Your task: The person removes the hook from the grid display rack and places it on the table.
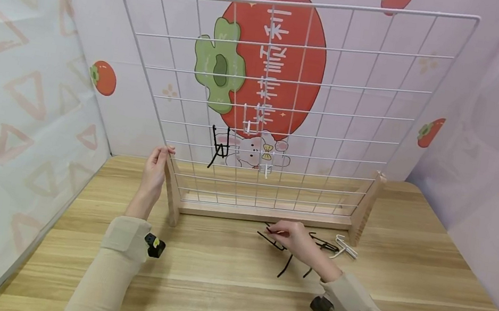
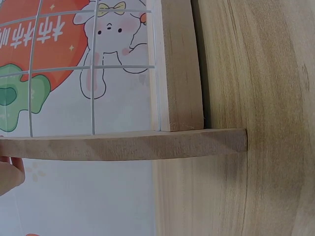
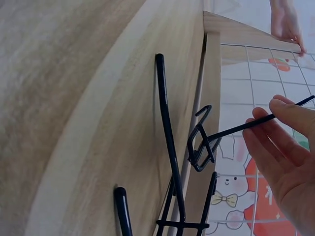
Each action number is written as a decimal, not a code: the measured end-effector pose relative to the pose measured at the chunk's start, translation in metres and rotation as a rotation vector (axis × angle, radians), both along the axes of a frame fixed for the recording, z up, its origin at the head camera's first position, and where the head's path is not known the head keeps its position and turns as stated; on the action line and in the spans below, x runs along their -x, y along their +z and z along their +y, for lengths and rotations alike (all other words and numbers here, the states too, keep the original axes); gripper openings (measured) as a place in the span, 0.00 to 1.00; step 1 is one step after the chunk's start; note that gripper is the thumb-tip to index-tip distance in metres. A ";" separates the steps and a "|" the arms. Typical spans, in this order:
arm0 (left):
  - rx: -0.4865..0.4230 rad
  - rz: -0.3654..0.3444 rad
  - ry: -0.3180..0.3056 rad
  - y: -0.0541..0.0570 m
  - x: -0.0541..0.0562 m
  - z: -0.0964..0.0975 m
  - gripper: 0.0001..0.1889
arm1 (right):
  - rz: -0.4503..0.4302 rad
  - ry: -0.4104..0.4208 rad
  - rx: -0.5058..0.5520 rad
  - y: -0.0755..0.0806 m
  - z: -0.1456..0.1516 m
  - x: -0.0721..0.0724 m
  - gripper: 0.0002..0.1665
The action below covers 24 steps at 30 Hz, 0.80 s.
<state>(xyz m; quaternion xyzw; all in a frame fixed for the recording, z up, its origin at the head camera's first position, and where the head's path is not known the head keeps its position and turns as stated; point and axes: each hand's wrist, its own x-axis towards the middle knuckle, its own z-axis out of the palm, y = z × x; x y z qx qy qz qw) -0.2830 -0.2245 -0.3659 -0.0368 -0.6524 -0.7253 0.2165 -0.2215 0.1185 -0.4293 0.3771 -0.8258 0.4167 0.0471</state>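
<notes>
My right hand point(image 1: 297, 240) pinches the thin rod of a black wire hook point(image 3: 236, 128) between thumb and fingers. The hook's small square frame points away from the fingers, over the table's loose hooks in the right wrist view. At the upper end of the wooden stand's left side piece point(image 2: 123, 146), my left hand point(image 1: 155, 171) holds on, fingertips beside the white wire grid point(image 1: 301, 5). On that grid hang one black hook point(image 1: 220, 150) and two white hooks, an upper one point(image 1: 250, 127) and a lower one point(image 1: 266, 169).
More black hooks point(image 1: 325, 246) lie on the wooden table point(image 1: 210, 289), in front of the stand's base rail point(image 1: 264, 216). A white hook point(image 1: 346, 247) lies by the right side piece point(image 1: 365, 210). Behind the grid rises a patterned backdrop point(image 1: 346, 154).
</notes>
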 end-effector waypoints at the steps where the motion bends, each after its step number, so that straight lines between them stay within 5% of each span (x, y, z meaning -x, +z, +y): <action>1: -0.004 0.000 0.002 0.000 0.000 0.000 0.10 | 0.007 -0.002 -0.014 -0.001 0.000 0.000 0.08; 24: -0.005 -0.016 0.003 0.001 -0.001 0.001 0.10 | -0.007 0.053 -0.138 -0.008 -0.007 -0.007 0.07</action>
